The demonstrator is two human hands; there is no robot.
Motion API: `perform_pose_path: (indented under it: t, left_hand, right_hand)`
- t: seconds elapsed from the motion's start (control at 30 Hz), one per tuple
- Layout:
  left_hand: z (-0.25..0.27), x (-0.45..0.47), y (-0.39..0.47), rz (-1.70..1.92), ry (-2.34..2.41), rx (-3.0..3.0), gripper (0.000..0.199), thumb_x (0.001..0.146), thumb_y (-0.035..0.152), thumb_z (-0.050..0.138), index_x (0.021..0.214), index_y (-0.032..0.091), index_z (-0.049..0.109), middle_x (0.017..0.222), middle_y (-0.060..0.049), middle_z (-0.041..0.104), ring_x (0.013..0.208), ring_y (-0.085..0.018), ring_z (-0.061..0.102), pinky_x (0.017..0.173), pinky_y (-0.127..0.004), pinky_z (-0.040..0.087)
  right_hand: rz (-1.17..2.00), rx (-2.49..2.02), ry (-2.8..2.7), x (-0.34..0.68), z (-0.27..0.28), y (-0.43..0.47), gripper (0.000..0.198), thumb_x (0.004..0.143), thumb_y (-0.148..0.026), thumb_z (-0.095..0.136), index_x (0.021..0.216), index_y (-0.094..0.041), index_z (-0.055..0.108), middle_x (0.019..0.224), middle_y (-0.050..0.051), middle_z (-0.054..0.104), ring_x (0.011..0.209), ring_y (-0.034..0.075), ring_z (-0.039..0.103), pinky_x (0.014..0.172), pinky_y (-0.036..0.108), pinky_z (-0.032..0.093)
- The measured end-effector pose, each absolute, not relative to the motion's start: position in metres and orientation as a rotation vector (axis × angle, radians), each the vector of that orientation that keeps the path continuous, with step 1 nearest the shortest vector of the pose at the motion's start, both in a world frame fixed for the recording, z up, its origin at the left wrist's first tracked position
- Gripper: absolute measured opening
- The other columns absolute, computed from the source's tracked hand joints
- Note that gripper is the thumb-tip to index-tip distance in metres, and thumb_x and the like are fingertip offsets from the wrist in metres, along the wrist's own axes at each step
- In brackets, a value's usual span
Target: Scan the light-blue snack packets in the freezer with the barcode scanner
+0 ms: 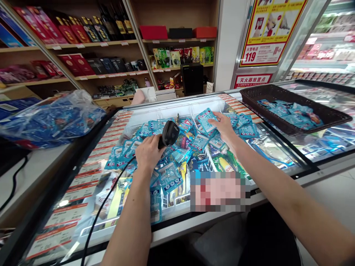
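Observation:
My left hand point(149, 151) is closed around the handle of a black barcode scanner point(170, 133), its head above the middle of the freezer. Between the thumb and fingers of my right hand point(222, 125) is a blue snack packet point(206, 120), raised over the freezer's far side. More blue packets point(169, 177) lie scattered over the chest freezer's glass point(94, 173) and its opening, some around both hands. Wire baskets point(180, 201) inside hold colourful wrapped ice creams point(227, 162). The scanner's cable point(107, 210) runs down past my left forearm.
A dark plastic basket point(298, 127) with blue packets stands on the freezer at right. At left, a clear plastic bag point(55, 118) full of blue packets lies on a counter. Shelves point(177, 40) with boxes and bottles line the back. A blurred patch point(220, 192) covers the freezer's near edge.

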State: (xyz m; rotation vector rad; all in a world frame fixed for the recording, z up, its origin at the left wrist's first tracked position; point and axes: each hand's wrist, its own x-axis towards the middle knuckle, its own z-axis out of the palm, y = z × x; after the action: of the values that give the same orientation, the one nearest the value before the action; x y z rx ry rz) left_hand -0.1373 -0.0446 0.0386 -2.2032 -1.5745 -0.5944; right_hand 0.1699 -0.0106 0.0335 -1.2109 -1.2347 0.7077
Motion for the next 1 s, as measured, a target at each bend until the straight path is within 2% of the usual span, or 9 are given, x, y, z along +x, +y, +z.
perform_pose_path:
  t: [0.1,0.2,0.27,0.37,0.47,0.57,0.73,0.87,1.0]
  left_hand:
    - [0.037,-0.132,-0.044,-0.572,-1.490,-2.260,0.037,0.080,0.037,0.054,0.113,0.020,0.056,0.104,-0.009,0.066,0.103,-0.026,0.056,0.073,-0.032,0.041]
    - [0.037,-0.128,-0.043,-0.537,-1.459,-2.316,0.039,0.081,0.039,0.052,0.114,0.020,0.057,0.103,-0.009,0.066,0.104,-0.026,0.057,0.073,-0.031,0.041]
    - [0.037,-0.125,-0.042,-0.519,-1.449,-2.345,0.040,0.080,0.041,0.052,0.114,0.020,0.057,0.104,-0.010,0.066,0.103,-0.026,0.057,0.074,-0.031,0.042]
    - [0.040,-0.117,-0.040,-0.516,-1.423,-2.398,0.042,0.080,0.042,0.052,0.115,0.019,0.057,0.106,-0.010,0.066,0.102,-0.026,0.058,0.076,-0.031,0.043]
    - [0.042,-0.106,-0.038,-0.541,-1.405,-2.455,0.041,0.079,0.040,0.053,0.115,0.020,0.057,0.107,-0.009,0.066,0.100,-0.024,0.060,0.076,-0.030,0.043]
    - [0.044,-0.094,-0.035,-0.582,-1.413,-2.494,0.039,0.078,0.041,0.055,0.112,0.021,0.059,0.104,-0.007,0.067,0.095,-0.023,0.061,0.073,-0.028,0.043]
    - [0.049,-0.077,-0.032,-0.577,-1.456,-2.563,0.037,0.077,0.045,0.056,0.105,0.022,0.062,0.094,-0.005,0.069,0.086,-0.022,0.063,0.067,-0.026,0.041]
    - [0.050,-0.069,-0.034,-0.569,-1.502,-2.549,0.035,0.077,0.047,0.057,0.102,0.022,0.063,0.091,-0.004,0.069,0.084,-0.022,0.063,0.063,-0.026,0.039]
    - [0.047,-0.067,-0.038,-0.571,-1.497,-2.516,0.036,0.077,0.043,0.058,0.107,0.023,0.062,0.097,-0.005,0.069,0.088,-0.022,0.063,0.063,-0.026,0.040]
  right_hand:
    - [0.915,-1.211,-0.926,0.187,0.029,-0.023,0.061,0.054,-0.032,0.070,0.110,-0.022,0.050,0.085,-0.001,0.064,0.072,0.016,0.061,0.065,0.031,0.050]
    - [0.934,-1.177,-0.834,0.195,0.021,-0.028,0.073,0.049,-0.026,0.071,0.117,-0.028,0.043,0.085,-0.004,0.063,0.070,0.014,0.060,0.061,0.030,0.051]
    - [0.972,-1.138,-0.875,0.196,0.017,-0.029,0.065,0.051,-0.028,0.071,0.112,-0.028,0.049,0.086,-0.004,0.063,0.070,0.014,0.059,0.061,0.029,0.051]
    - [0.950,-1.139,-0.910,0.195,0.015,-0.027,0.042,0.056,-0.039,0.071,0.093,-0.022,0.059,0.080,-0.002,0.063,0.070,0.013,0.058,0.061,0.027,0.049]
    - [0.865,-1.160,-0.922,0.197,0.011,-0.024,0.037,0.060,-0.047,0.068,0.083,-0.019,0.061,0.077,0.000,0.063,0.070,0.015,0.058,0.060,0.026,0.048]
    - [0.812,-1.184,-0.913,0.198,0.004,-0.018,0.043,0.060,-0.047,0.067,0.090,-0.019,0.057,0.080,0.001,0.063,0.072,0.016,0.059,0.061,0.028,0.049]
    - [0.667,-1.257,-1.074,0.198,-0.008,-0.008,0.059,0.068,-0.039,0.059,0.119,-0.018,0.039,0.094,0.005,0.063,0.076,0.017,0.060,0.065,0.030,0.050]
    - [0.577,-1.306,-1.261,0.197,-0.010,-0.007,0.050,0.077,-0.038,0.048,0.122,-0.018,0.039,0.105,0.008,0.061,0.085,0.018,0.061,0.072,0.032,0.050]
    - [0.561,-1.299,-1.278,0.197,-0.009,-0.008,0.049,0.078,-0.036,0.047,0.123,-0.018,0.039,0.108,0.010,0.060,0.089,0.019,0.060,0.076,0.034,0.049]
